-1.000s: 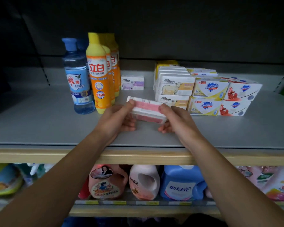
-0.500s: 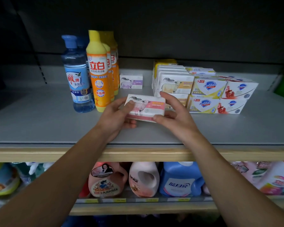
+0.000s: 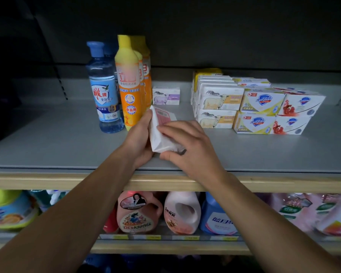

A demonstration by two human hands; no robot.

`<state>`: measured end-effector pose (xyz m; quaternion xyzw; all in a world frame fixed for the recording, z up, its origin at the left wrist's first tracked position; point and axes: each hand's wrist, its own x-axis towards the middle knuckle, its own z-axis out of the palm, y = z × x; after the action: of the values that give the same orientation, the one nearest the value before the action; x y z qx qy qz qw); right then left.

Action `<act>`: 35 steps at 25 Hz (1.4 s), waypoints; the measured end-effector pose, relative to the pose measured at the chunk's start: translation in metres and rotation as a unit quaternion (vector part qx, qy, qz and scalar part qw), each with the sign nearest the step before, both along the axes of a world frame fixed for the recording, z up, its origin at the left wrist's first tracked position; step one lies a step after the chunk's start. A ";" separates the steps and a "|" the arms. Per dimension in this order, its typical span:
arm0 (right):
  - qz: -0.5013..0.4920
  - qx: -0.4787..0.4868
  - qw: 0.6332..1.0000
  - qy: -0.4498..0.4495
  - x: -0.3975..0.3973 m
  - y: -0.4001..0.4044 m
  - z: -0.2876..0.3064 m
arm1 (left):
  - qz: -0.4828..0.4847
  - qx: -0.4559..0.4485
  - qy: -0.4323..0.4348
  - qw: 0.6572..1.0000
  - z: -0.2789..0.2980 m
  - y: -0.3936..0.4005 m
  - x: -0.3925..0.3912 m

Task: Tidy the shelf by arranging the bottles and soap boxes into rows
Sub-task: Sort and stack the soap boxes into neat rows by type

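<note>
Grey shelf (image 3: 47, 146); right hand (image 3: 187, 148) hides pink soap box (image 3: 161, 125).

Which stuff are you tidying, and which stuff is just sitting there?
Tidying: pink-and-white cardboard soap box in both hands (left, right); blue bottles; orange bottles; stacked soap boxes.
Just there: pink detergent jugs below.

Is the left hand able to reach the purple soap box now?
Probably not at once: the left hand holds the pink box with the right hand; the purple soap box stands unobstructed behind.
</note>
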<state>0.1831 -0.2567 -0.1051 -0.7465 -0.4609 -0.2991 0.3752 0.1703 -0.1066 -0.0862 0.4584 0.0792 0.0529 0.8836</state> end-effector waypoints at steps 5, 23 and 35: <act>-0.009 -0.007 0.999 -0.050 -0.002 0.000 -0.004 | -0.016 0.000 -0.005 1.000 -0.003 0.002 0.000; -0.054 -0.005 0.938 0.342 0.049 -0.071 0.014 | 0.059 0.691 -0.037 0.720 -0.011 -0.009 -0.001; -0.157 -0.241 0.952 0.103 0.071 0.000 0.055 | 0.032 0.826 -0.045 0.560 -0.023 0.057 -0.036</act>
<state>0.2537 -0.2569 -0.0501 -0.9044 -0.3554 -0.1552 0.1778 0.1344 -0.0495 -0.1091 0.9823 -0.0242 0.1437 0.1181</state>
